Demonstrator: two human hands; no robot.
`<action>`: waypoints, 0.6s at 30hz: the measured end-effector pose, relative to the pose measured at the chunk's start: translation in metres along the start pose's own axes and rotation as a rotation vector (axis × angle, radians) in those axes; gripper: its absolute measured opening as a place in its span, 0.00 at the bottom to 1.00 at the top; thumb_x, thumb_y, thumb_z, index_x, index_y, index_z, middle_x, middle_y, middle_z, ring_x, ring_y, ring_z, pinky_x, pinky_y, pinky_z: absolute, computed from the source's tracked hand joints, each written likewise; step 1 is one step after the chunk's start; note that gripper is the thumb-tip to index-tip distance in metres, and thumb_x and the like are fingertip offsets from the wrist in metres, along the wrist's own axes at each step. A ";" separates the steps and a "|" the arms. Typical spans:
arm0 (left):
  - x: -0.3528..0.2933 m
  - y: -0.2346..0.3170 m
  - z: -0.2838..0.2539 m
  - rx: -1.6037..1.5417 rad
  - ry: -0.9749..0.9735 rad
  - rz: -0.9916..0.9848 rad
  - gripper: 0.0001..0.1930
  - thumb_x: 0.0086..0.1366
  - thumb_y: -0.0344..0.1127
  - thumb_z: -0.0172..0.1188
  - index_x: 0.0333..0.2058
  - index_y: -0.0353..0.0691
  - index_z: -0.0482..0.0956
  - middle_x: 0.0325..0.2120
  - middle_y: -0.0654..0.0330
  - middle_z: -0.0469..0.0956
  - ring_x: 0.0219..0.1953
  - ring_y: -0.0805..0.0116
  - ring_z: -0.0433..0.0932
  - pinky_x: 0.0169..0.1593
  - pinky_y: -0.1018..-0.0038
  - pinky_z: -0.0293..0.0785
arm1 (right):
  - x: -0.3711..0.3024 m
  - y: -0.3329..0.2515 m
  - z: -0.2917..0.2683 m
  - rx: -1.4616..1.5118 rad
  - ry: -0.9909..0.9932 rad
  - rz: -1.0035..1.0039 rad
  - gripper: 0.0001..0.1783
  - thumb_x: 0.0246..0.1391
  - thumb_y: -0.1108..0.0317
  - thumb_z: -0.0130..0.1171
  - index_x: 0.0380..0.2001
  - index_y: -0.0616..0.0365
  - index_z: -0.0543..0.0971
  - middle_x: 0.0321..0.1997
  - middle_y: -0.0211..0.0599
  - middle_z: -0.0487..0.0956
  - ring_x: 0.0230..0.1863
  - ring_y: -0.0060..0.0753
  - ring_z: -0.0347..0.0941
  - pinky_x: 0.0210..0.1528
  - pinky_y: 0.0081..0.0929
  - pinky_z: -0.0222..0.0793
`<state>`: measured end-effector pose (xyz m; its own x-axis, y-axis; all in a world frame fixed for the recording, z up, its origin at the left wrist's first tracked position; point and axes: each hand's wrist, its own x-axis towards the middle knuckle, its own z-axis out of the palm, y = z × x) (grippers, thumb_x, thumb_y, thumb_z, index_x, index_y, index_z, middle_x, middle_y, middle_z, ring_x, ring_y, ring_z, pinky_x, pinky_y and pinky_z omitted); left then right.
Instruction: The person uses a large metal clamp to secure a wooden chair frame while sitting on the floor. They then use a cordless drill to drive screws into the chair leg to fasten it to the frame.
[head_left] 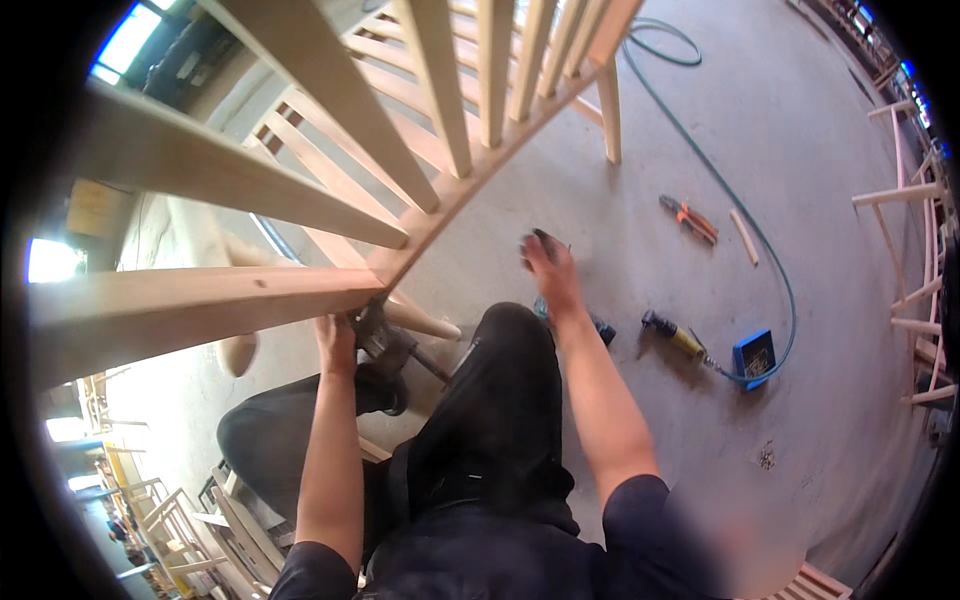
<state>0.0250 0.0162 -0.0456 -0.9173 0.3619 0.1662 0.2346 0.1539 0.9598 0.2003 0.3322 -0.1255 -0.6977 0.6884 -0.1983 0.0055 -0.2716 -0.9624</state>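
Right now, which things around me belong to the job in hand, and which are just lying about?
Likely in the job:
slatted wooden frame
grey metal tool at your left hand

Apparently just lying on the floor:
orange-handled pliers
wood strip
blue box
yellow-and-black tool
green hose

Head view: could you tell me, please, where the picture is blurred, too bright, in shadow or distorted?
In the head view, the fingers of the right hand look smeared; at upper left in the head view, a window is washed out; in the head view, the yellow-and-black tool casts a soft shadow; black fisheye corners frame the head view.
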 end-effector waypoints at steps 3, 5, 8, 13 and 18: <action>-0.002 -0.030 -0.024 0.051 -0.029 0.093 0.27 0.72 0.57 0.54 0.47 0.32 0.78 0.46 0.55 0.77 0.49 0.60 0.74 0.54 0.60 0.71 | 0.043 -0.024 0.084 0.586 -0.290 0.367 0.50 0.57 0.35 0.61 0.69 0.61 0.60 0.59 0.41 0.76 0.58 0.35 0.74 0.62 0.37 0.71; -0.002 -0.062 -0.015 0.328 -0.020 0.181 0.27 0.69 0.56 0.59 0.47 0.33 0.78 0.45 0.55 0.79 0.48 0.60 0.77 0.52 0.62 0.73 | 0.063 -0.038 0.105 0.751 -0.380 0.289 0.51 0.57 0.31 0.57 0.71 0.56 0.58 0.66 0.37 0.70 0.64 0.37 0.68 0.67 0.40 0.65; -0.007 -0.074 0.008 0.103 0.070 0.087 0.24 0.71 0.52 0.56 0.50 0.33 0.76 0.47 0.54 0.79 0.48 0.60 0.78 0.52 0.63 0.75 | 0.072 -0.045 0.116 0.851 -0.598 0.192 0.52 0.56 0.24 0.48 0.74 0.44 0.54 0.76 0.22 0.59 0.74 0.35 0.56 0.75 0.46 0.52; -0.007 -0.064 0.014 -0.694 0.225 -0.171 0.21 0.74 0.44 0.51 0.56 0.33 0.72 0.50 0.54 0.78 0.49 0.60 0.80 0.52 0.65 0.78 | 0.070 -0.060 0.149 0.955 -0.348 0.257 0.46 0.58 0.26 0.48 0.70 0.43 0.60 0.68 0.28 0.65 0.69 0.37 0.61 0.67 0.44 0.64; 0.003 -0.030 0.029 0.043 0.317 0.161 0.20 0.76 0.38 0.48 0.60 0.33 0.69 0.52 0.54 0.78 0.50 0.61 0.80 0.52 0.65 0.79 | 0.064 -0.085 0.142 0.881 -0.376 0.269 0.49 0.58 0.22 0.44 0.72 0.42 0.56 0.73 0.30 0.61 0.71 0.44 0.59 0.70 0.50 0.59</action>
<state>0.0244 0.0392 -0.0804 -0.9202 0.0827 0.3825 0.3911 0.1589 0.9065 0.0529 0.3040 -0.0297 -0.9337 0.3145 -0.1712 -0.2311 -0.8945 -0.3827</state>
